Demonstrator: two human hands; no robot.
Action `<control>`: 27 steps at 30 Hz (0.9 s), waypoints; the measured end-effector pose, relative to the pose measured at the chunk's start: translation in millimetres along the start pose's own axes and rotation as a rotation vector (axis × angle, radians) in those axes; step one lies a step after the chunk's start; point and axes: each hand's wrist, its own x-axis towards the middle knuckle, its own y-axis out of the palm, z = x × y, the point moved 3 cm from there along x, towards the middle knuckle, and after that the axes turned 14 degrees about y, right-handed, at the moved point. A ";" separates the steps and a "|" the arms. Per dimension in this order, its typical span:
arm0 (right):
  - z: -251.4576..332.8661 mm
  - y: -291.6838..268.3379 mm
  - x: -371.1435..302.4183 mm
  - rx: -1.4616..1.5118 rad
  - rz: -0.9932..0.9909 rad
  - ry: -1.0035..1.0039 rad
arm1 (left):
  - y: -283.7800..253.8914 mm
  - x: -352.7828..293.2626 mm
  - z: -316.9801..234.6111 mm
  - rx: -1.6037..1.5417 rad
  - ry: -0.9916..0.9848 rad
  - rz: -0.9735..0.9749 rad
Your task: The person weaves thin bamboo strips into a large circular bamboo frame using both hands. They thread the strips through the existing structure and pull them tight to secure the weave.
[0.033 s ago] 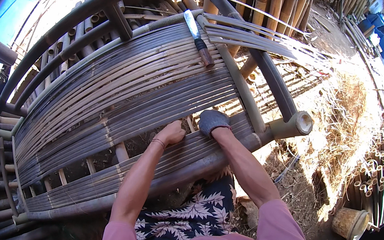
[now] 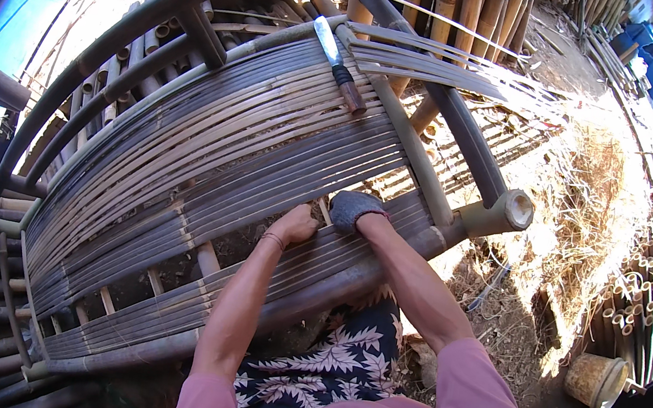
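A bamboo bench (image 2: 424, 159) with a slatted seat lies across in front of me. My left hand (image 2: 299, 223) is bare and closed in a fist at the gap between two bands of dark bamboo slats (image 2: 276, 268). Right beside it, my right hand (image 2: 355, 211) wears a grey glove and is curled down against the near band's edge. What either hand grips is hidden beneath the fingers. A large knife (image 2: 339, 68) with a wooden handle rests on the far right part of the seat, its blade pointing away from me.
Long loose bamboo strips (image 2: 453, 73) stick out past the bench's far right corner. A curved dark bamboo rail (image 2: 144, 16) rises along the far side. On the right are a pile of shavings (image 2: 587, 191), stacked bamboo poles (image 2: 648, 291) and a round container (image 2: 595, 382).
My right hand has shifted slightly left, closer to my left hand. My left hand has barely moved. The bench and the knife stay where they were.
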 end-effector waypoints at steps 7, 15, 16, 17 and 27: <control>-12.1 -40.0 -27.1 0.399 0.071 -0.159 | -11.5 -19.2 -29.9 0.100 -0.105 -0.051; 3.6 -19.6 -90.6 1.228 0.602 -0.482 | -71.5 -85.7 -134.3 0.089 -0.011 -0.284; 16.2 -20.8 -94.0 0.951 0.271 -0.542 | -76.5 -85.9 -143.8 0.023 -0.028 -0.261; 9.5 -21.8 -101.0 0.787 0.099 -0.386 | -78.3 -84.9 -148.6 -0.043 -0.042 -0.234; -120.6 -35.3 -225.2 -0.029 0.134 -0.107 | 16.0 -36.8 6.2 0.111 -0.254 0.092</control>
